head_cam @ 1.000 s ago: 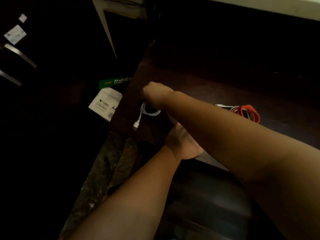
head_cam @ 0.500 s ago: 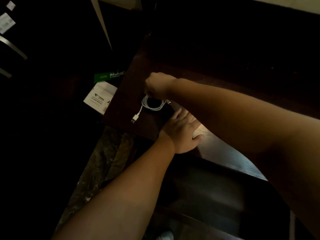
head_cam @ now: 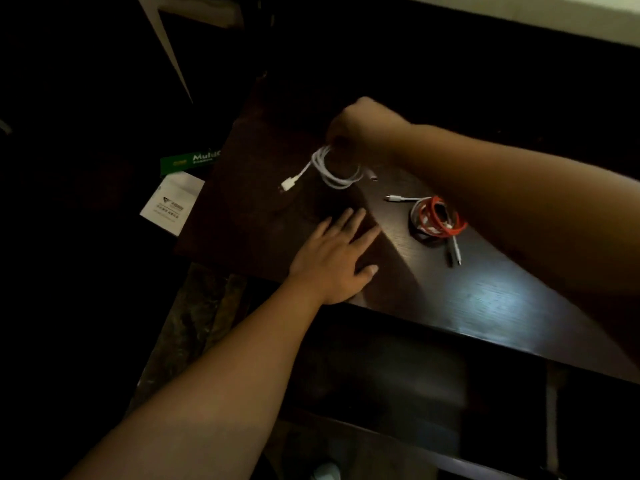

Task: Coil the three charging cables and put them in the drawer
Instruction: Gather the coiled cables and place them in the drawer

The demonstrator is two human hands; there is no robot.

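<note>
A coiled white cable (head_cam: 333,171) hangs from my right hand (head_cam: 360,128), which is shut on its top loop; its plug end (head_cam: 288,184) trails to the left just above the dark wooden table (head_cam: 485,299). My left hand (head_cam: 337,256) lies flat and open on the table near its front edge, below the cable. To the right lies a coiled red cable (head_cam: 441,220) bundled with a white one, whose plugs (head_cam: 455,252) stick out. An open dark drawer (head_cam: 381,382) sits below the table edge.
A white box (head_cam: 172,202) and a green box (head_cam: 188,162) lie on the dark floor left of the table. A pale frame leg (head_cam: 166,43) slants at the top left. A light wall strip (head_cam: 554,12) runs along the top right.
My right hand has lifted the white coil slightly and shifted right. My left hand has slid forward onto the tabletop and flattened. The red coil has come back into view.
</note>
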